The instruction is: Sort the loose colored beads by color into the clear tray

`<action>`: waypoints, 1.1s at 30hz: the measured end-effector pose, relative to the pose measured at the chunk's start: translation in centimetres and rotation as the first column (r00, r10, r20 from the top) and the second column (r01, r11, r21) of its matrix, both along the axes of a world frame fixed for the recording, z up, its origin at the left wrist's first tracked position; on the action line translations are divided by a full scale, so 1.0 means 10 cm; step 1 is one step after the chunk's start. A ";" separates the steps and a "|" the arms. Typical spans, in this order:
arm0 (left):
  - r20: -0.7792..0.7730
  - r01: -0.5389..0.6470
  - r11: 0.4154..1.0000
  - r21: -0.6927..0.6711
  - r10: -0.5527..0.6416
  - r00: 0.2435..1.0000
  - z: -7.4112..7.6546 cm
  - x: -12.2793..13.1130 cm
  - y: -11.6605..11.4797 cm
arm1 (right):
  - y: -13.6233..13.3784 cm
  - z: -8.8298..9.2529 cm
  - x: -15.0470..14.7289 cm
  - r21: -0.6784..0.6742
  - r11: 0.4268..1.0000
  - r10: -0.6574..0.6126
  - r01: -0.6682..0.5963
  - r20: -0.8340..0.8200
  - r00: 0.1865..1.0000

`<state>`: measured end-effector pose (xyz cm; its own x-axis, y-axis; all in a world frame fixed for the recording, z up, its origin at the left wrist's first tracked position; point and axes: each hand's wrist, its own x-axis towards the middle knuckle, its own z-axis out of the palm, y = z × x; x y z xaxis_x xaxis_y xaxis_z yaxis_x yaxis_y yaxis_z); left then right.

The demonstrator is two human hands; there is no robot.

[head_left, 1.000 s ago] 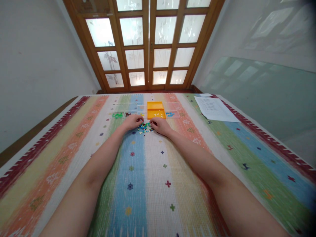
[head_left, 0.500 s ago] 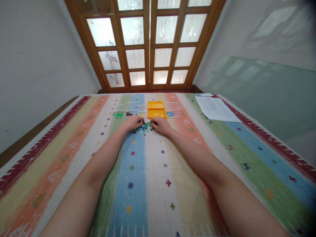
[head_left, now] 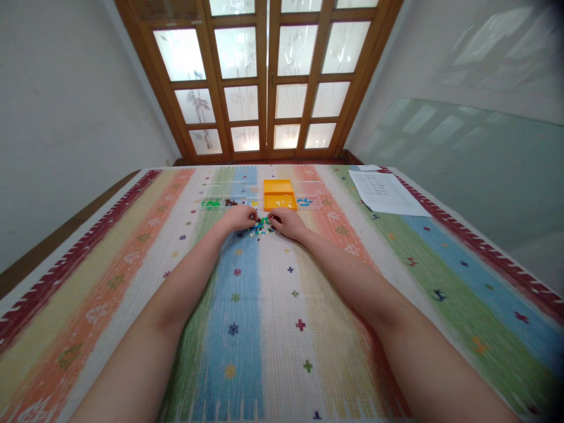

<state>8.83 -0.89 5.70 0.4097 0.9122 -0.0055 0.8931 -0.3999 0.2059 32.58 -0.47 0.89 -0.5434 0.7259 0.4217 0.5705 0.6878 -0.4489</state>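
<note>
A small mixed pile of tiny pieces (head_left: 262, 227), green, blue, white and dark, lies on the cloth between my hands. My left hand (head_left: 240, 218) is at its left edge, fingers curled and pinched together; whatever they hold is too small to name. From the right, my right hand (head_left: 286, 222) reaches to the pile with its fingertips bent closed, their contents hidden. Just beyond the hands stands an open orange box (head_left: 279, 187) with a few white pieces in it. Clear boxes flank it, holding green pieces (head_left: 211, 203), dark red pieces (head_left: 231, 202), yellow pieces (head_left: 254, 203) and blue pieces (head_left: 304, 202).
A striped, patterned tablecloth (head_left: 282, 352) covers the table. Printed white paper (head_left: 388, 192) lies at the far right, with a smaller white sheet (head_left: 368, 168) behind it. A glass panel (head_left: 462, 153) leans along the right wall. Wooden glazed doors (head_left: 267, 82) stand behind the table.
Both hands stay at the pile with only slight finger movement. The whole view has shifted very slightly; the boxes look unchanged.
</note>
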 end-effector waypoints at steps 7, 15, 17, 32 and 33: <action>0.027 -0.008 1.000 -0.019 0.009 1.000 -0.02 0.00 0.01 | 0.00 0.00 0.00 -0.001 1.000 -0.007 0.007 0.014 1.000; 0.038 -0.043 0.998 0.044 0.041 0.998 -0.02 0.06 -0.03 | 0.00 0.01 0.00 -0.009 1.000 -0.002 0.002 0.009 1.000; 0.074 -0.075 0.995 0.066 0.070 0.995 -0.02 0.04 -0.01 | 0.00 0.00 0.00 -0.011 1.000 0.006 -0.005 0.007 1.000; 0.400 -0.416 0.899 0.139 0.334 0.854 -0.09 -0.04 0.27 | 0.01 -0.02 -0.01 -0.019 1.000 -0.004 0.004 0.016 1.000; 0.404 -0.429 0.893 0.139 0.344 0.848 -0.08 -0.03 0.27 | 0.00 -0.02 0.00 -0.020 1.000 -0.006 0.006 0.013 1.000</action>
